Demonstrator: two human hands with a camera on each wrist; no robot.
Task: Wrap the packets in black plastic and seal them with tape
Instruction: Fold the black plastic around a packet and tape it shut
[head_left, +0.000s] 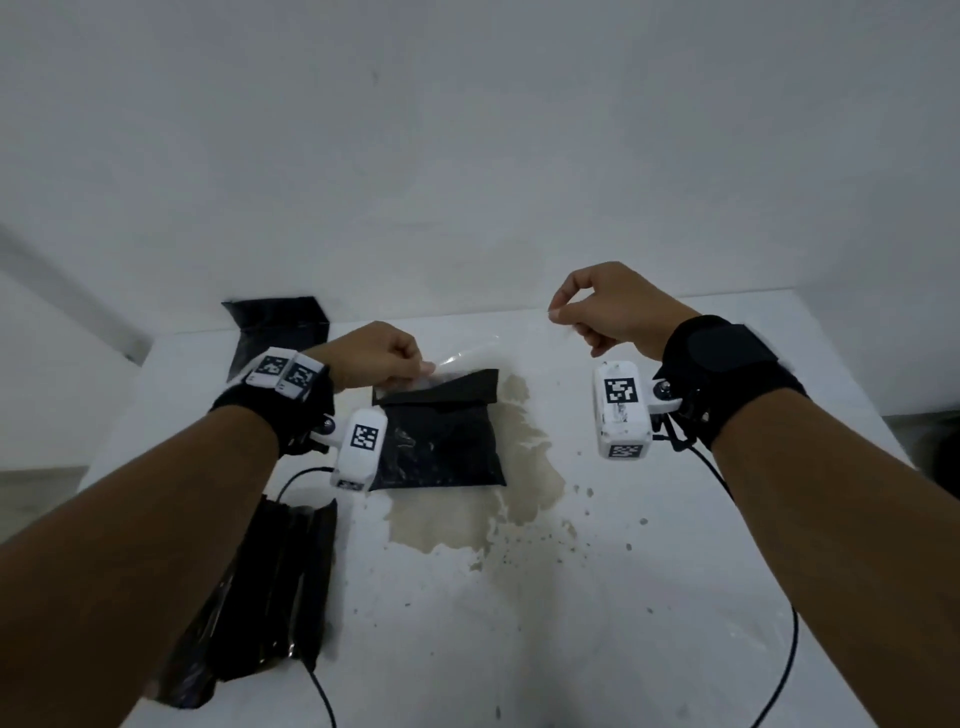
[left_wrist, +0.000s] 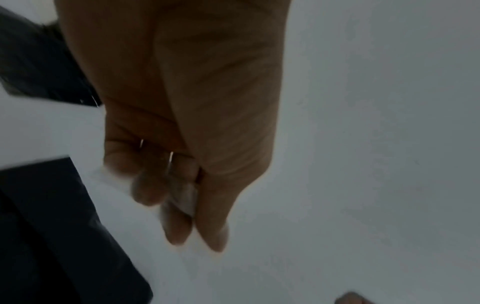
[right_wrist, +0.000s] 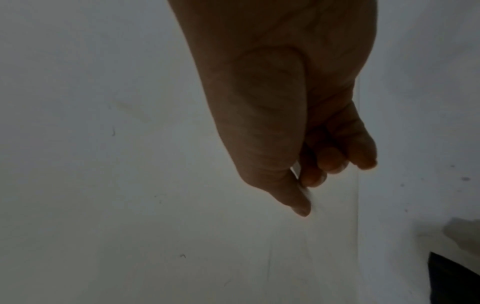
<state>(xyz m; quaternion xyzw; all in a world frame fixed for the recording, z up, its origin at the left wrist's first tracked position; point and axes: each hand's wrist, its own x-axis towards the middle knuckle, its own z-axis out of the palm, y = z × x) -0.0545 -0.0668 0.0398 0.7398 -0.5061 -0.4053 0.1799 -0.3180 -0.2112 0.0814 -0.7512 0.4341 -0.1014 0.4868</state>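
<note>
A packet wrapped in black plastic (head_left: 441, 436) lies in the middle of the white table (head_left: 571, 597), its top flap folded down. A strip of clear tape (head_left: 467, 358) stretches in the air between my hands, above the packet's far edge. My left hand (head_left: 423, 366) pinches the tape's left end just over the flap; its fingertips (left_wrist: 179, 230) press together on the tape (left_wrist: 185, 195). My right hand (head_left: 556, 312) is raised higher at the right and pinches the other end between thumb and fingers (right_wrist: 303, 195).
Folded black plastic sheets (head_left: 270, 597) lie at the table's near left under my left forearm. Another black sheet (head_left: 278, 327) leans at the far left against the white wall. A brownish stain (head_left: 519, 493) spreads around the packet. Wrist-camera cables trail over the table.
</note>
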